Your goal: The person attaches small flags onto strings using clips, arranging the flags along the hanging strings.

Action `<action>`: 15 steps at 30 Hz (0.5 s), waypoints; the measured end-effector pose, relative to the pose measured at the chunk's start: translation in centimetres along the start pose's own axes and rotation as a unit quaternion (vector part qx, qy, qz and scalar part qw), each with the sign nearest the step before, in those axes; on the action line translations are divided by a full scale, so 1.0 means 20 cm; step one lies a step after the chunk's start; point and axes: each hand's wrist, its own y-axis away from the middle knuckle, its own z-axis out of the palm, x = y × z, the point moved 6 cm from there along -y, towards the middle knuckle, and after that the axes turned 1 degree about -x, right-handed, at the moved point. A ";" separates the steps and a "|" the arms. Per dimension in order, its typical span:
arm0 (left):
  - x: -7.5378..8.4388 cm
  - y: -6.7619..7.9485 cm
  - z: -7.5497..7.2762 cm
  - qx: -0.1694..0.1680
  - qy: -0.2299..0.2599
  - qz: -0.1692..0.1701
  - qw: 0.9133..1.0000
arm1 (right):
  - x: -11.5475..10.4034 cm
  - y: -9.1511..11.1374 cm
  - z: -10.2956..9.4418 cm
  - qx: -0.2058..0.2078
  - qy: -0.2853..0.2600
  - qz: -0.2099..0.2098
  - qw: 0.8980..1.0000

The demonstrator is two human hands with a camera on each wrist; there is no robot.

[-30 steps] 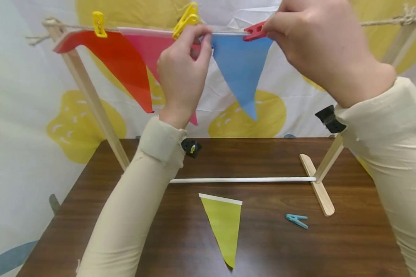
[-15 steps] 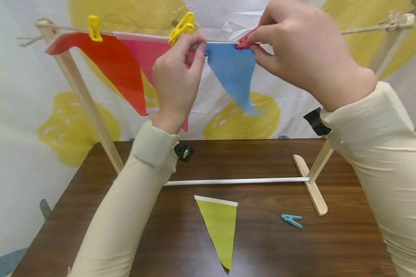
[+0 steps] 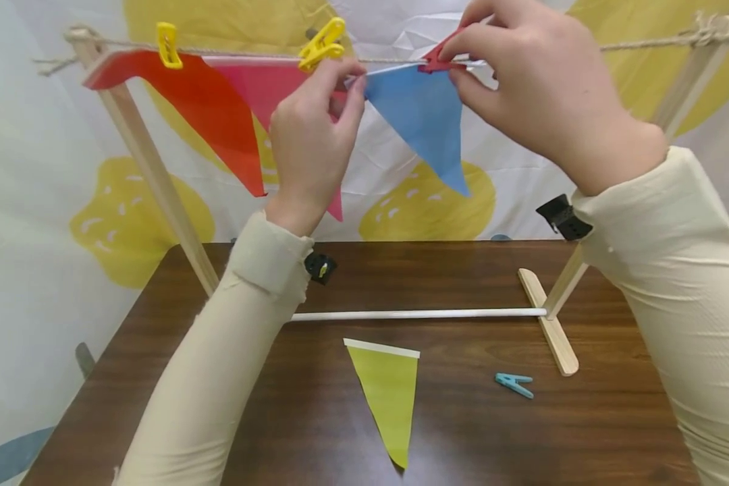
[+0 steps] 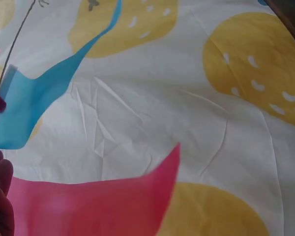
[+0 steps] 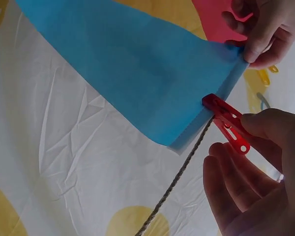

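In the head view a blue triangular pennant [image 3: 422, 111] with a pale top strip hangs at the rope [image 3: 389, 61]. My left hand [image 3: 316, 135] pinches its upper left corner between thumb and fingers. With my right hand [image 3: 541, 94] I hold a red clothespin [image 3: 435, 61] whose nose sits over the pennant's top strip. The right wrist view shows the thumb against the red clothespin [image 5: 226, 120] and the rope [image 5: 177, 177] running out below it. Beside my left hand hangs a pink pennant [image 3: 258, 84], with a yellow clothespin [image 3: 322, 45] just above the fingers.
Further left, a red pennant [image 3: 203, 111] hangs under another yellow clothespin [image 3: 169, 46]. A wooden post [image 3: 686, 88] holds the rope's right end. On the table [image 3: 462, 418] lie a yellow-green pennant [image 3: 385, 398] and a light blue clothespin [image 3: 514, 384]. A white rod [image 3: 419, 314] runs behind them.
The blue pennant's top edge, level along the rope before, now slopes down toward my left hand, and its tip has swung right. My right hand's grip on the red clothespin has shifted slightly.
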 end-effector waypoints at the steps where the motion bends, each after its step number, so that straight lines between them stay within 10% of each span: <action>1: 0.00 0.00 0.00 -0.003 -0.003 0.001 1.000 | 0.00 0.00 0.00 0.000 -0.002 -0.001 1.000; 15: -0.09 0.06 -0.01 -0.033 -0.024 -0.038 0.998 | 0.01 0.08 0.00 0.025 -0.025 0.011 0.999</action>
